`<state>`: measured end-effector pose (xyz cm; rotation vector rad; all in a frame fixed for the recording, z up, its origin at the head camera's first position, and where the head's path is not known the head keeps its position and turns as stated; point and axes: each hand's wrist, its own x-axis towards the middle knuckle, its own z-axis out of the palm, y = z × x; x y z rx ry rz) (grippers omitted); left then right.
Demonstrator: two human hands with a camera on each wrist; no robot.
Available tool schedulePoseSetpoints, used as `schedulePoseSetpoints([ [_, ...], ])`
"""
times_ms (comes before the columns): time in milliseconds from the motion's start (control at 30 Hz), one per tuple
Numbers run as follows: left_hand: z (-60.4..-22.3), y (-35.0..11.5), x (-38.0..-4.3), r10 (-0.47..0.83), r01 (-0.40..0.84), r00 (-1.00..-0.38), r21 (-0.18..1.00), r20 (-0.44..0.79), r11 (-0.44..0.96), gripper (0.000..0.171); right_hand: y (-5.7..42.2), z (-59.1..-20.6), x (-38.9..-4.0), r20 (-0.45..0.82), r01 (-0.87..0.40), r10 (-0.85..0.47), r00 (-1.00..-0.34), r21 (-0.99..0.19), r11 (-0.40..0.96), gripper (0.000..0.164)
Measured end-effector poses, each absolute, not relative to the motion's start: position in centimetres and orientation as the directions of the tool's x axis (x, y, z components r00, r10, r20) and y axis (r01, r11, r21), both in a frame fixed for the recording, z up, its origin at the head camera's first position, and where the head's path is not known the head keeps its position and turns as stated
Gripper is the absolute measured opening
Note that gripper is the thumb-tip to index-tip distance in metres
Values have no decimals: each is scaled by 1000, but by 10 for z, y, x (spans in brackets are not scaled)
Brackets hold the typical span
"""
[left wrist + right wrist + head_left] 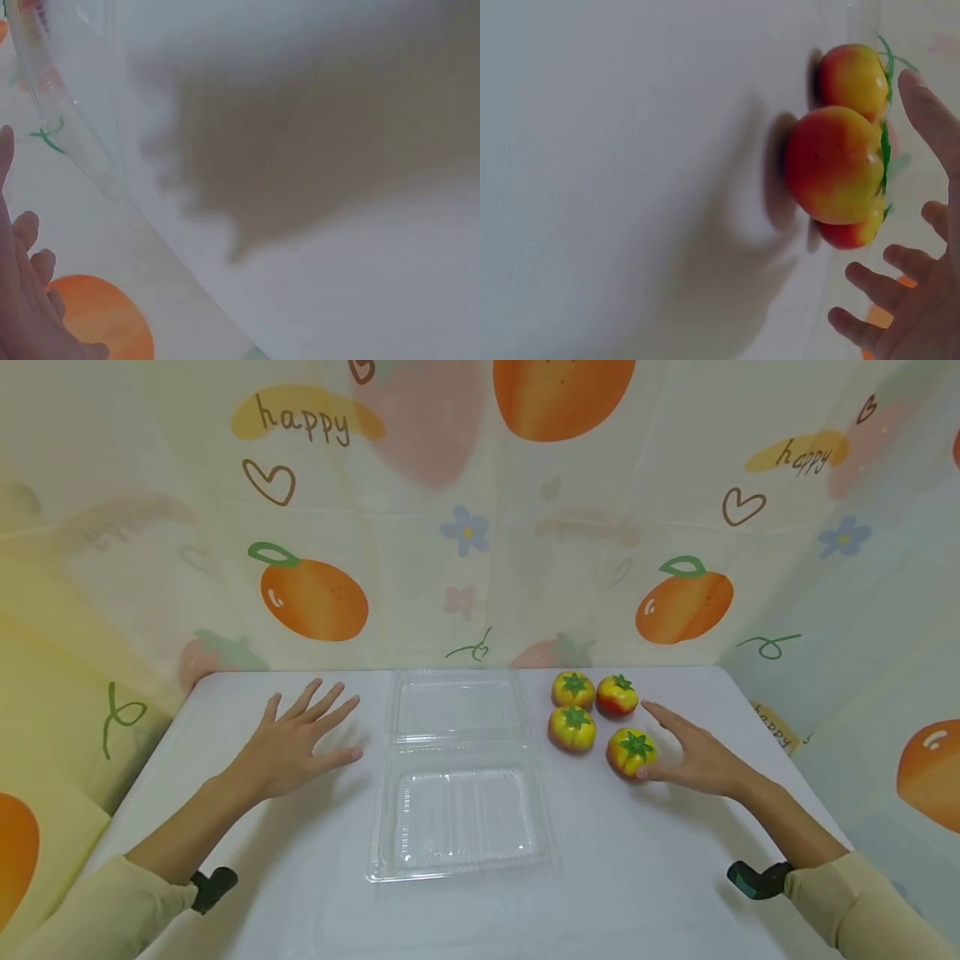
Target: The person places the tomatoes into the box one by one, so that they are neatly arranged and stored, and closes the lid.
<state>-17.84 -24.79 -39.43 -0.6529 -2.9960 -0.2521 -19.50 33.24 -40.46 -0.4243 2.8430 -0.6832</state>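
Note:
An empty clear plastic clamshell box (461, 868) lies opened flat on the white table, its lid (457, 672) toward the wall. Right of it sit several yellow-and-red tomatoes with green leafy tops; the tomato (628, 753) closest to my right hand (697, 756) stands slightly apart from the others. That hand spreads thumb and fingers beside this tomato (832, 165); the thumb tip overlaps its edge in the head view, and contact is unclear. Left of the box, my left hand (292, 747) hovers with fingers spread, holding nothing. Its shadow falls on the table in the left wrist view.
Three other tomatoes, among them a redder tomato (617, 696), cluster near the table's far edge. A patterned cloth (525, 568) hangs behind and on both sides of the white table (600, 893). Each wrist wears a dark strapped device (213, 889).

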Motion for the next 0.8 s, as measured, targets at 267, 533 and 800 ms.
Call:
schedulePoseSetpoints([
  [267,-396,-239,-175,479,475,-876,250,50,844,78,329,-410,-192,-105,-233,-349,-931,-567,790,104],
  [533,-404,-235,-172,530,517,-848,230,3,825,77,326,-419,-187,-88,-204,-309,-947,-578,790,87],
  [800,-407,-225,-170,568,553,-823,231,-2,801,77,322,-425,-185,-41,-213,-292,-955,-592,777,80],
])
